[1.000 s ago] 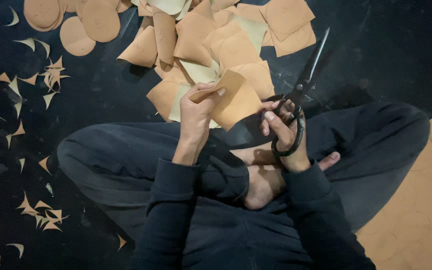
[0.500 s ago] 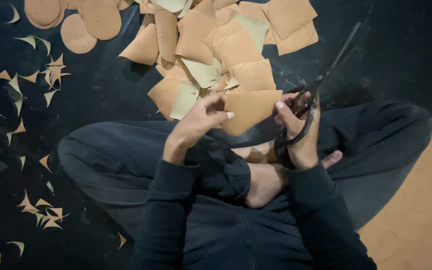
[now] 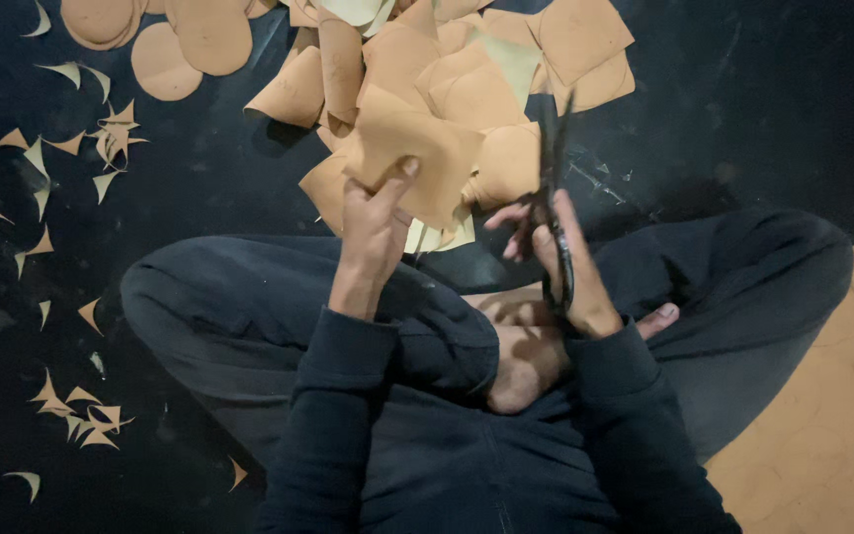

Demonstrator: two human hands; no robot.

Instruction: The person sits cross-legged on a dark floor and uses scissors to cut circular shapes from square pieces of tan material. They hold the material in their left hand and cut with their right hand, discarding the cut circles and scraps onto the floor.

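Head view, tan paper square (image 3: 417, 158) pinched at its lower edge by left hand (image 3: 373, 232), scissors (image 3: 554, 213) gripped in right hand (image 3: 560, 257) – blades upright, just right of the sheet, paper pile (image 3: 467, 69) close behind, dark floor (image 3: 743, 99) open to the right – offcuts (image 3: 71, 158) strewn left.

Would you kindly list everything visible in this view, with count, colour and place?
Square tan paper sheet: one, tan, held up in the left hand.
Black metal scissors: one pair, black, in the right hand, blades pointing away.
Pile of square tan paper sheets: many, tan and pale yellow, floor ahead.
Round tan paper discs: several, tan, top left.
Curved tan paper offcuts: many, tan, scattered left.
Dark floor: one, black.
Tan mat: one, lower right.
Left hand: gripping the sheet.
Right hand: holding the scissors.
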